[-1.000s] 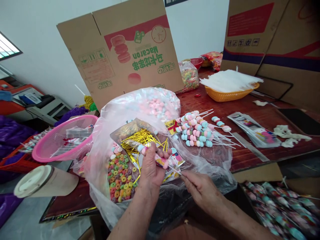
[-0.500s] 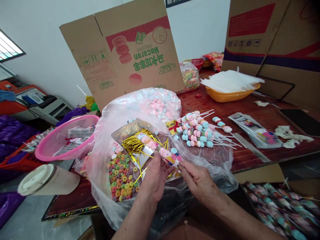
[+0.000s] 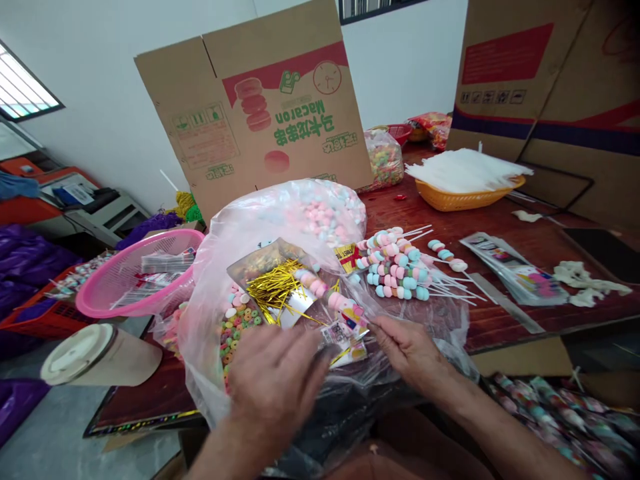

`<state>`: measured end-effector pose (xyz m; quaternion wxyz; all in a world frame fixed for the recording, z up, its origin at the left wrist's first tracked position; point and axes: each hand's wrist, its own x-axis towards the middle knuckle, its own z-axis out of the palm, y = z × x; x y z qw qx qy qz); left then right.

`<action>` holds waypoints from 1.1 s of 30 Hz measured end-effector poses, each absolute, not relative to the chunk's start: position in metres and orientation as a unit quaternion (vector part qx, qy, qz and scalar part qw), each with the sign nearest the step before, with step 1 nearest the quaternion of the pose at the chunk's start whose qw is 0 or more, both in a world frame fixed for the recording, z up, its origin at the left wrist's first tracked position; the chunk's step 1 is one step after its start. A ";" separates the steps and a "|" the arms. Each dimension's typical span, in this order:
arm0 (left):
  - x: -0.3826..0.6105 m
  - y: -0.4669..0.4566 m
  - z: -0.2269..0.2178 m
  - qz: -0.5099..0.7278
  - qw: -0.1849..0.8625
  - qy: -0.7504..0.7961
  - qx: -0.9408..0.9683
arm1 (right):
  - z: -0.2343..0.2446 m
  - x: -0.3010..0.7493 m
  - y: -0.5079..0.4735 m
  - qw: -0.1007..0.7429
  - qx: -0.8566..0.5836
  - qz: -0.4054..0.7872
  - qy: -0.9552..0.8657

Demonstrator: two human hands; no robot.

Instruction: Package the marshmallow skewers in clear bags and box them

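My right hand [image 3: 407,347] pinches the stick end of a pastel candy skewer [image 3: 325,293], which lies slanted over a small stack of printed wrapper bags [image 3: 345,337]. With its back to the camera and its fingers stretched out, my left hand [image 3: 275,380] reaches to the left edge of those bags, slightly blurred and holding nothing that I can see. Just behind lies a bundle of gold twist ties [image 3: 275,288] on a clear packet. All this rests on a big clear plastic bag [image 3: 210,373] with coloured ring candies [image 3: 237,327] showing inside.
A pile of finished candy skewers [image 3: 395,268] lies right of centre. Behind are a bag of pink and blue marshmallows [image 3: 315,213], a cardboard box [image 3: 260,113] and an orange basket [image 3: 465,199]. At left are a pink basket [image 3: 125,300] and a tipped paper cup [image 3: 95,357]. Wrapped skewers [image 3: 560,413] fill a box at lower right.
My left hand has let go of the skewer and dropped lower, with its fingers now stretched toward the bags. The right hand still pinches the stick. The skewer has moved from my left hand's grip down onto the bags.
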<state>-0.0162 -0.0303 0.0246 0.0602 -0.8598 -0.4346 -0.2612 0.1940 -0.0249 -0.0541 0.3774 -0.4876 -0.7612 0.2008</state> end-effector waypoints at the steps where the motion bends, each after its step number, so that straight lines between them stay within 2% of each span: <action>1: -0.024 -0.025 0.030 -0.246 0.109 -0.458 -0.847 | -0.049 0.198 -0.025 0.364 -0.470 0.210 -0.776; 3: -0.033 -0.014 0.030 -0.177 0.113 -0.467 -0.859 | -0.038 0.204 -0.026 0.335 -0.427 0.205 -0.815; 6: -0.031 -0.007 0.010 -0.038 -0.011 -0.451 -0.892 | -0.025 0.204 -0.028 0.300 -0.385 0.152 -0.859; 8: -0.024 -0.012 -0.004 0.000 -0.096 -0.473 -0.876 | -0.020 0.202 -0.026 0.269 -0.373 0.118 -0.880; 11: -0.015 -0.027 -0.015 -0.062 -0.220 -0.502 -0.834 | -0.019 0.198 -0.020 0.249 -0.356 0.087 -0.896; 13: -0.011 -0.036 -0.016 -0.146 -0.338 -0.525 -0.768 | -0.021 0.194 -0.017 0.315 -0.381 0.099 -0.864; 16: -0.008 -0.045 -0.019 -0.230 -0.502 -0.573 -0.605 | -0.029 0.181 -0.019 0.430 -0.461 0.226 -0.743; 19: -0.008 -0.050 -0.022 -0.256 -0.526 -0.570 -0.577 | -0.040 0.159 -0.032 0.401 -0.453 0.404 -0.686; 21: -0.011 -0.051 -0.023 -0.238 -0.513 -0.554 -0.611 | -0.045 0.145 -0.040 0.379 -0.431 0.429 -0.698; 26: -0.020 -0.050 -0.024 -0.214 -0.581 -0.454 -0.640 | -0.045 0.131 -0.046 0.396 -0.425 0.228 -0.782; 30: -0.020 -0.056 -0.032 -0.183 -0.646 -0.471 -0.572 | -0.030 0.144 -0.041 0.415 -0.418 0.134 -0.797; 33: -0.020 -0.061 -0.034 -0.240 -0.582 -0.497 -0.598 | -0.025 0.152 -0.042 0.333 -0.272 -0.003 -0.903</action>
